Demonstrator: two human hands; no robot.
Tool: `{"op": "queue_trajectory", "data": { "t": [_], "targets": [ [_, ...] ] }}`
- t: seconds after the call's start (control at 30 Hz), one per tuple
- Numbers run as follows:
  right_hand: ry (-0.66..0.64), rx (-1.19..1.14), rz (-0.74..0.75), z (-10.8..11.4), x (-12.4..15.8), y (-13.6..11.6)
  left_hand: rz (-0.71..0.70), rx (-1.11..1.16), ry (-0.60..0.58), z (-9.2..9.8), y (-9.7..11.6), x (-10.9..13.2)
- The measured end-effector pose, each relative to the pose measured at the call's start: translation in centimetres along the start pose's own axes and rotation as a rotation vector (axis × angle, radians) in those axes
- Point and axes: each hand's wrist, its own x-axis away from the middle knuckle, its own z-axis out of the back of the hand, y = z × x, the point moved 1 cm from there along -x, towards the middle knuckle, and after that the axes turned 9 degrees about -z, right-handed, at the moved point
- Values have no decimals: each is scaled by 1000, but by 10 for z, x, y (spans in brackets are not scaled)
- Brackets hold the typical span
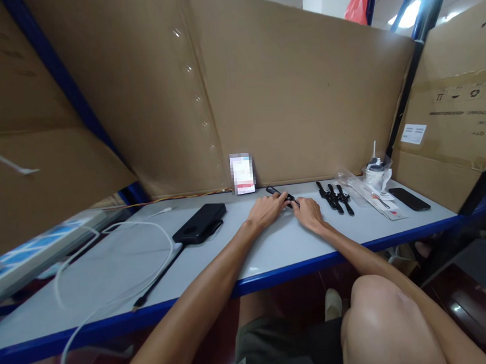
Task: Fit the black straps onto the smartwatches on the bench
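Note:
My left hand [266, 210] and my right hand [309, 212] meet on the grey shelf top [272, 246], both gripping one black watch with a strap [280, 194]. Its far strap end sticks out beyond my left fingers toward the cardboard wall. Three more black watches [334, 198] lie in a row just right of my right hand.
A black power bank [199, 223] with a black cable and a looping white cable [119, 257] lie at left. Clear plastic bags and a small white container [376, 174] sit at right, beside a black phone [409, 198]. Cardboard boxes wall in the back and sides.

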Motion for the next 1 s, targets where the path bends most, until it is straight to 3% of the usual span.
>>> {"op": "queue_trajectory", "data": {
  "t": [0.17, 0.3, 0.4, 0.47, 0.53, 0.6, 0.67, 0.8, 0.9, 1.0],
  "targets": [
    [2, 19, 30, 0, 2, -1, -11, -27, -25, 0, -2, -2],
    [10, 10, 53, -1, 3, -3, 48, 146, 132, -9, 2, -6],
    [5, 17, 31, 0, 4, -4, 242, 498, 223, -18, 5, -13],
    [-5, 22, 17, 2, 5, -5, 388, 850, 189, -24, 8, -17],
    [-17, 22, 13, 3, 6, -5, 467, 1056, 141, -26, 9, -18],
    [-31, 16, 3, 4, 6, -6, 442, 951, 189, -24, 8, -17],
    [-33, 7, -21, 4, 5, -5, 310, 665, 254, -18, 6, -12],
    [-13, 1, -39, 3, 3, -2, 46, 308, 174, -9, 2, -3],
    [3, 8, -1, 2, 3, -3, 47, 279, 175, -9, 1, -3],
    [17, 10, 13, 2, 4, -4, 166, 480, 215, -15, 4, -9]
  ]
}}
